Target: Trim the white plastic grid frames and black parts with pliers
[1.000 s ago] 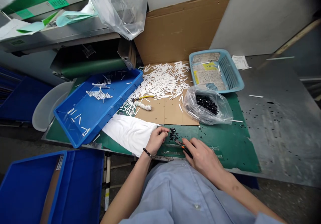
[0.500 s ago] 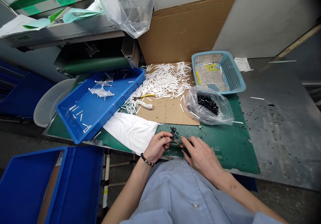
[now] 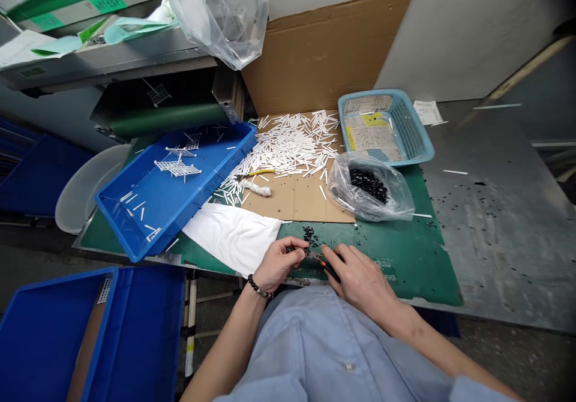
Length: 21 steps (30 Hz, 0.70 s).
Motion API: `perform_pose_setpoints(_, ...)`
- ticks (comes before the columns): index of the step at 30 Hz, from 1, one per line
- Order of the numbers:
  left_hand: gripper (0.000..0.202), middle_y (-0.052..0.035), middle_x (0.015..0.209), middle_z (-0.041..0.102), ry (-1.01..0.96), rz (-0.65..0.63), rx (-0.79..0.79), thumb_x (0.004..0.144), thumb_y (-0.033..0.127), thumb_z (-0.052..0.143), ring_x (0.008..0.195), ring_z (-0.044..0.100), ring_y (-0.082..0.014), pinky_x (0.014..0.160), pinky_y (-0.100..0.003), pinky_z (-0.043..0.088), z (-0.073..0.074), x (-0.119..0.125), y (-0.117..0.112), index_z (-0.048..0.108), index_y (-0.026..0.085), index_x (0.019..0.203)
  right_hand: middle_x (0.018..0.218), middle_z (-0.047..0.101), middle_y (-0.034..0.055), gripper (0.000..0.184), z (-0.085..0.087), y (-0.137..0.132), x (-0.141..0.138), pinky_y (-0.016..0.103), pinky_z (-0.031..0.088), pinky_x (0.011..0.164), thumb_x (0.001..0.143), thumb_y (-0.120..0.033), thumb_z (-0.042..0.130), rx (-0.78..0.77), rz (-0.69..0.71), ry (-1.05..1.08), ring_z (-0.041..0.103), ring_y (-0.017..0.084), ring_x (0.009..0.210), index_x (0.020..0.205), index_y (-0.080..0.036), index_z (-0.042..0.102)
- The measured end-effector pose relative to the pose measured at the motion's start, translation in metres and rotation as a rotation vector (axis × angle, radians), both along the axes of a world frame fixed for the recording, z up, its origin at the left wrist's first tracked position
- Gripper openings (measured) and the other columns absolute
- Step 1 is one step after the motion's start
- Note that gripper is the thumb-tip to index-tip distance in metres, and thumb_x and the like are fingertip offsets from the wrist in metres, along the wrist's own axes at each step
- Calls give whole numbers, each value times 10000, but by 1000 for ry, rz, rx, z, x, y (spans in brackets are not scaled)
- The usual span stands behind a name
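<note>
My left hand (image 3: 279, 262), with a bead bracelet on the wrist, pinches something tiny that I cannot make out, just above the near edge of the green mat (image 3: 405, 258). My right hand (image 3: 360, 279) is closed on a small tool with an orange and black handle (image 3: 324, 263), whose tip points at my left fingertips. A little heap of black beads (image 3: 308, 234) lies on the mat just beyond both hands. A white cloth (image 3: 231, 237) lies to the left of my left hand.
A clear bag of black beads (image 3: 369, 193) sits beyond my right hand. White sticks (image 3: 292, 147) cover the cardboard sheet (image 3: 301, 201). A blue tray (image 3: 148, 195) holds white grids. A light blue basket (image 3: 407, 129) stands behind; blue bins (image 3: 54, 336) sit low left.
My left hand drew back from the bead heap toward the near edge and met the tool's tip. My right hand shifted slightly left with the tool.
</note>
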<state>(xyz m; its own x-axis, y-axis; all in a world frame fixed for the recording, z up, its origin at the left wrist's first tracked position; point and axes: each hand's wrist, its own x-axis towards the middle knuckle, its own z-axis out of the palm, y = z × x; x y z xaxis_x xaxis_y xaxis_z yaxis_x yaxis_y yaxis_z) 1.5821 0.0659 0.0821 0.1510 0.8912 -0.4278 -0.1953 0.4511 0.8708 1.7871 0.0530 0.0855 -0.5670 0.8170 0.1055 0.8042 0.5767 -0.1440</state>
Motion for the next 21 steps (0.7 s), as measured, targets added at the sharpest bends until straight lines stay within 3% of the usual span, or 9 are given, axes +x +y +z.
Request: perform_pose_setpoints(21, 306, 20, 638, 538, 41, -50, 52, 737, 319, 738, 568, 393, -61, 550, -205, 272, -6, -4, -1, 683, 112, 956, 956, 526, 62, 401, -1, 4, 2, 350, 416, 732, 911, -290, 482, -51, 25, -1, 492, 219, 842, 1295, -176, 465)
